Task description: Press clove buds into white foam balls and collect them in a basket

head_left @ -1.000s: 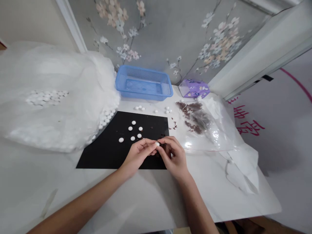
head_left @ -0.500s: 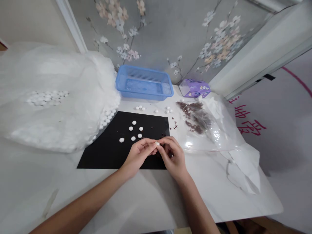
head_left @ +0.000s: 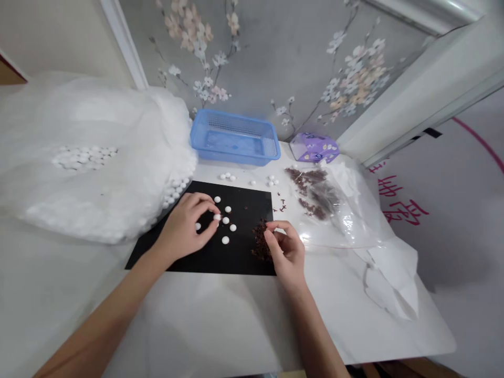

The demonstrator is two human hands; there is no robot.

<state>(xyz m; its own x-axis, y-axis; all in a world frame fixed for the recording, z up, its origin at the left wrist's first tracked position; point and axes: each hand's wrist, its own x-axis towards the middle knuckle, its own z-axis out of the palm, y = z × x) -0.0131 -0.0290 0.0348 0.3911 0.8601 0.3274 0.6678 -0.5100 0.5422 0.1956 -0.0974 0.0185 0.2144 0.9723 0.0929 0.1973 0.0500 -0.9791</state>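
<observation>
From the head camera, the left hand [head_left: 181, 226] reaches over a black mat [head_left: 244, 257] on a white tabletop [head_left: 205, 320]. Its grip is almost closed, with the thumb and fingertips pinching a white disc [head_left: 217, 217] by its edges. Several loose white discs [head_left: 226, 220] lie on the mat just to the right of this grip, and one more [head_left: 198, 226] sits just under its fingers.

The right hand [head_left: 286, 249] rests at the mat's right edge. Its grip is loosely half curled, and whether a crumb lies between its fingertips is too small to tell. A heap of dark brown crumbs [head_left: 260, 241] lies on the mat, touching the grip's fingers on their left side.

Beyond the two grips, small clusters of white discs [head_left: 271, 180] sit on the tabletop past the mat's far edge. Left of the left grip, a large clear bag of white discs [head_left: 90, 199] bulges against the mat's corner. Ahead of the grips stands an empty-looking blue plastic basket [head_left: 235, 138]. Ahead and right of the right grip lies a clear plastic bag [head_left: 346, 226] holding brown crumbs, with a purple packet [head_left: 314, 147] behind it.
</observation>
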